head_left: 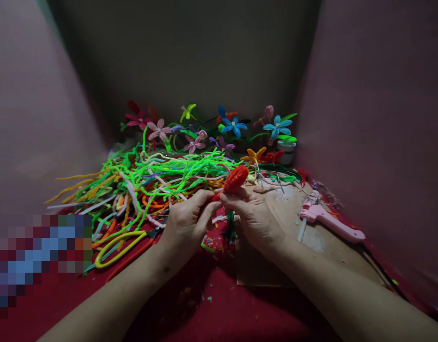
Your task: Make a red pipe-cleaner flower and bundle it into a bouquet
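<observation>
1. the red pipe-cleaner piece (236,178) is a tightly wound, ribbed oval. it is held up off the surface in the middle of the view, tilted up and to the right, just in front of the loose pile.
2. my left hand (187,218) has its fingers (204,197) clenched on the lower end of the piece, thumb against forefinger.
3. my right hand (252,213) meets it from the other side, its fingers (228,195) pinching the same lower end, so both hands touch at the base.
4. as i judge it, the oval itself looks fully wound. it has no stem or other parts on it that i can see, so it reads as one part made and the rest not yet joined.
5. just behind lies a big tangle of loose pipe cleaners (151,175), mostly neon green with orange, white and pink, so much stock is unused.
6. farther back stands a row of finished flowers (234,125) in blue, pink, purple, yellow and orange, beside a small jar (286,151).
7. to the right, a pink glue gun (329,222) lies on a sheet of cardboard (311,256), apart from both hands.
8. to the left, a yellow loop (115,242) may be a scissors handle; i cannot tell for sure.
9. a red cloth (211,304), dotted with small scraps, lies under everything.
</observation>
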`<act>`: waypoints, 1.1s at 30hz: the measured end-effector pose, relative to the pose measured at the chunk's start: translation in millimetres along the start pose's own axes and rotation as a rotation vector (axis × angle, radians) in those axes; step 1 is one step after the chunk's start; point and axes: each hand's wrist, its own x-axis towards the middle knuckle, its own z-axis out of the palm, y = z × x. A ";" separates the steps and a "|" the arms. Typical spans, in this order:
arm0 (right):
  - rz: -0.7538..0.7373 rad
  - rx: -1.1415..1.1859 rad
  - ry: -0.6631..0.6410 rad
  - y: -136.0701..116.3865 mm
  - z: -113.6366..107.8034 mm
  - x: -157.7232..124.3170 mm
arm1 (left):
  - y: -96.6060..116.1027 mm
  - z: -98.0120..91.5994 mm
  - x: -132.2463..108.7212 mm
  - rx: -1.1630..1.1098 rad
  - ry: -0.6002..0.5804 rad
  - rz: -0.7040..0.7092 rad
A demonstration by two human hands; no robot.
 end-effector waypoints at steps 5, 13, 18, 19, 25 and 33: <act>-0.087 -0.091 -0.001 0.8 -0.5 -1.5 | -3.5 2.0 0.7 -0.018 0.044 0.124; -0.100 -0.174 -0.015 -0.4 -1.3 -1.4 | -3.4 -1.0 10.6 -0.715 -0.296 -0.350; 0.050 -0.058 -0.164 -6.5 2.3 -4.4 | -10.5 -2.4 11.3 -1.105 -0.504 -0.496; 0.064 -0.045 -0.182 -7.6 3.1 -5.0 | -10.7 -2.8 11.0 -1.137 -0.538 -0.497; 0.052 0.037 -0.113 -5.7 3.4 -3.6 | -0.8 -2.5 10.4 -0.750 -0.465 -0.356; 0.043 0.052 -0.037 0.6 1.9 0.2 | 5.0 2.7 2.4 -0.123 -0.089 -0.053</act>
